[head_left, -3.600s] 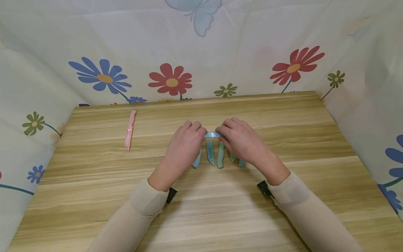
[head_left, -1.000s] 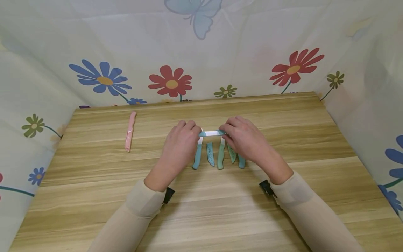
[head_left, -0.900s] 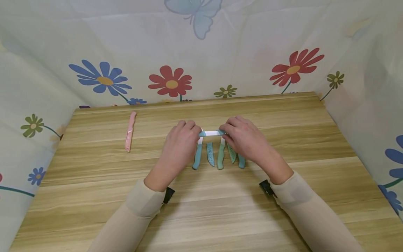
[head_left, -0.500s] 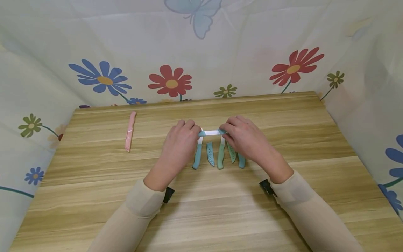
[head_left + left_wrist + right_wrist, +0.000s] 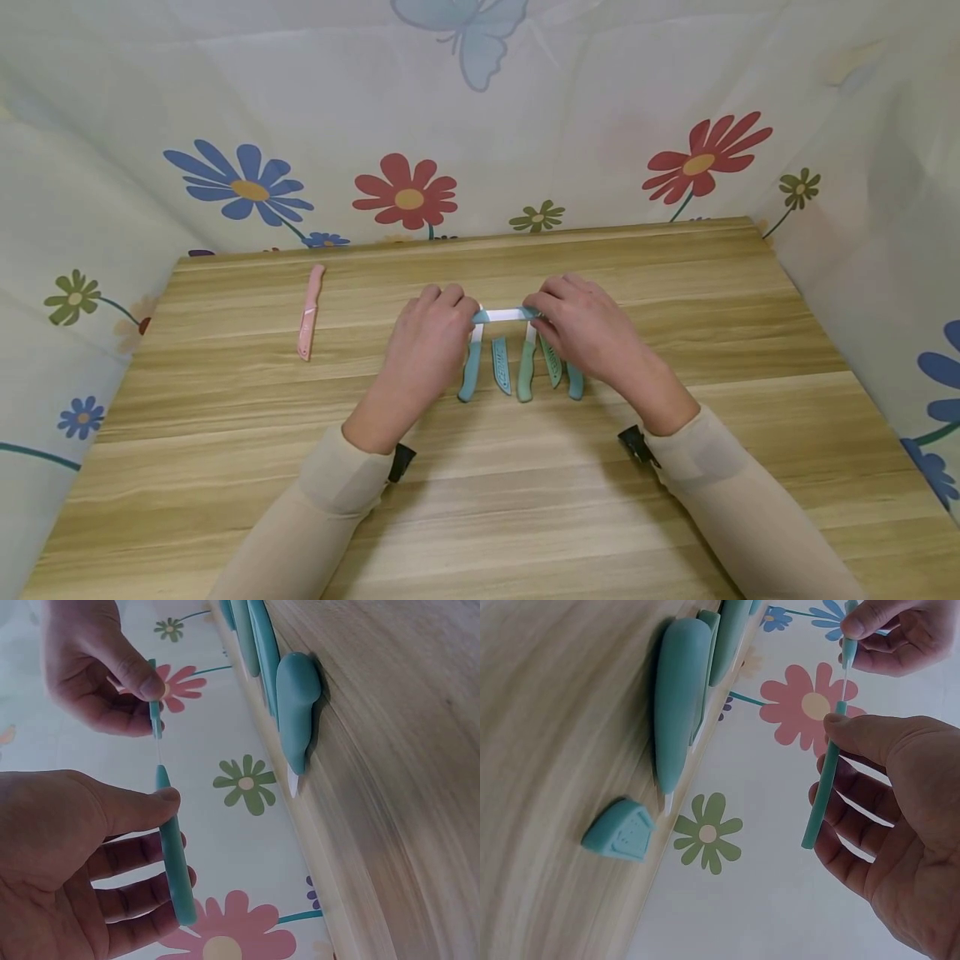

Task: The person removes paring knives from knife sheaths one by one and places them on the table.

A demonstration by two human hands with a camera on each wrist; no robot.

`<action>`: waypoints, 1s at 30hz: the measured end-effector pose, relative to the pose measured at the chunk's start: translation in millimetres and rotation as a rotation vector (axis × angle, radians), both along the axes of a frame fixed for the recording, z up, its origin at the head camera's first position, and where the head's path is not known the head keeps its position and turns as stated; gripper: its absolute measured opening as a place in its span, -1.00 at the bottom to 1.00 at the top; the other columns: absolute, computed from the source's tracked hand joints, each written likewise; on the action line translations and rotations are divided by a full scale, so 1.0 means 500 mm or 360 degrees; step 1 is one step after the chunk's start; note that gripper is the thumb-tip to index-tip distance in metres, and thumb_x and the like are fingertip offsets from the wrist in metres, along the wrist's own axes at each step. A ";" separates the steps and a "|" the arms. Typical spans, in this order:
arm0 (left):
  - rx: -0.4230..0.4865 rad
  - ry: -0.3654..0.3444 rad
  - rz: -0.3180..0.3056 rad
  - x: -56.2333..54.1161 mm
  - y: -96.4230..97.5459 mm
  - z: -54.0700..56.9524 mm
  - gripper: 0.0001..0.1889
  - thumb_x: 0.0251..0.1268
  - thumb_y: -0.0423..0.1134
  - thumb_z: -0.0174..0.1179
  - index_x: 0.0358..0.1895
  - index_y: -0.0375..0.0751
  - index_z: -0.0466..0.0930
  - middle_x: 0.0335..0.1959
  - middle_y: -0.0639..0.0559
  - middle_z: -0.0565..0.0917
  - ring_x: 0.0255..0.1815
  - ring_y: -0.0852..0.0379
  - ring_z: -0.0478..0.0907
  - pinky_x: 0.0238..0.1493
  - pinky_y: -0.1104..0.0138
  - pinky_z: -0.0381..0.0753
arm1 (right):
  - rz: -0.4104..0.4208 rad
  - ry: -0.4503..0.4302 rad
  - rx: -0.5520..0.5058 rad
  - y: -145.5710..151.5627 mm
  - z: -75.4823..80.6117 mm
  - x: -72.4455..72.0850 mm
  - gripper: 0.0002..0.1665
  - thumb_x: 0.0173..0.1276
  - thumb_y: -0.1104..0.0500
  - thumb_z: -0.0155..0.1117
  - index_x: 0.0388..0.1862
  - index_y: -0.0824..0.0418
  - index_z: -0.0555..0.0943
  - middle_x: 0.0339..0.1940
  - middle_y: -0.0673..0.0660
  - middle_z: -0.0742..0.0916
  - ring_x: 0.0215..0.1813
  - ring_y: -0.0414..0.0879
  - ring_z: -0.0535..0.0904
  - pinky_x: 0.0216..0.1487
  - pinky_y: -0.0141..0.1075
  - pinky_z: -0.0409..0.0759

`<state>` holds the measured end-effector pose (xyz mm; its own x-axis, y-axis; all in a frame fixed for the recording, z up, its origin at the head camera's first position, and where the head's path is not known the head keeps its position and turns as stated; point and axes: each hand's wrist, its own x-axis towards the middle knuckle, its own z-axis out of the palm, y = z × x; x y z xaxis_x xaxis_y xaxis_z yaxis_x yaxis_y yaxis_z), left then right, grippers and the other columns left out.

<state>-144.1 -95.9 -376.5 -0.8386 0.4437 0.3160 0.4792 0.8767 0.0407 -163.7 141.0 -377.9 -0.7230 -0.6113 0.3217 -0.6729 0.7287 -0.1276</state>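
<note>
A small knife is held level above the table, its white blade (image 5: pixel 504 316) bridging both hands. Its blue-green handle (image 5: pixel 175 862) lies between the thumb and fingers of my left hand (image 5: pixel 431 354). My right hand (image 5: pixel 588 333) pinches the matching sheath (image 5: pixel 824 787), which covers the far part of the blade. Below the hands lie a blue knife (image 5: pixel 470 371), a blue sheath (image 5: pixel 501 367), a green knife (image 5: pixel 526 371) and a green sheath (image 5: pixel 553 367). Another blue handle (image 5: pixel 575 382) shows partly beneath the right hand, its upper end hidden.
A pink knife (image 5: pixel 309 312) in its pink sheath lies at the left on the wooden table (image 5: pixel 510 517). A flower-print cloth (image 5: pixel 600 92) hangs behind the table and along both sides.
Since the oldest frame the hands have moved slightly apart and more white blade shows between handle and sheath. Over the last second the hands and knife have hardly moved.
</note>
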 end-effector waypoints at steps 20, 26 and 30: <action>-0.0003 -0.0035 0.0047 0.000 -0.002 0.001 -0.76 0.33 -0.31 0.50 0.01 -0.28 0.78 -0.13 -0.10 0.70 -0.17 -0.06 0.54 -0.15 0.19 0.69 | -0.0042 -0.0041 0.0014 0.006 0.002 -0.002 -0.71 0.49 0.16 0.47 0.11 0.24 0.77 0.00 0.15 0.75 0.00 0.08 0.62 0.07 -0.07 0.65; -0.0005 -0.0025 0.0053 0.000 -0.003 0.000 -0.79 0.37 -0.33 0.45 0.01 -0.28 0.78 -0.12 -0.11 0.71 -0.17 -0.06 0.55 -0.16 0.18 0.69 | -0.0041 -0.0049 0.0009 0.008 0.002 -0.002 -0.70 0.49 0.17 0.47 0.12 0.26 0.76 -0.01 0.16 0.74 -0.01 0.08 0.61 0.06 -0.07 0.65; -0.0001 -0.0023 0.0051 0.001 -0.004 0.000 -0.80 0.38 -0.35 0.44 0.00 -0.29 0.77 -0.13 -0.11 0.70 -0.18 -0.06 0.54 -0.18 0.18 0.68 | -0.0045 -0.0056 0.0003 0.010 0.004 -0.002 -0.69 0.49 0.17 0.47 0.13 0.26 0.76 0.00 0.17 0.75 0.00 0.08 0.61 0.07 -0.06 0.65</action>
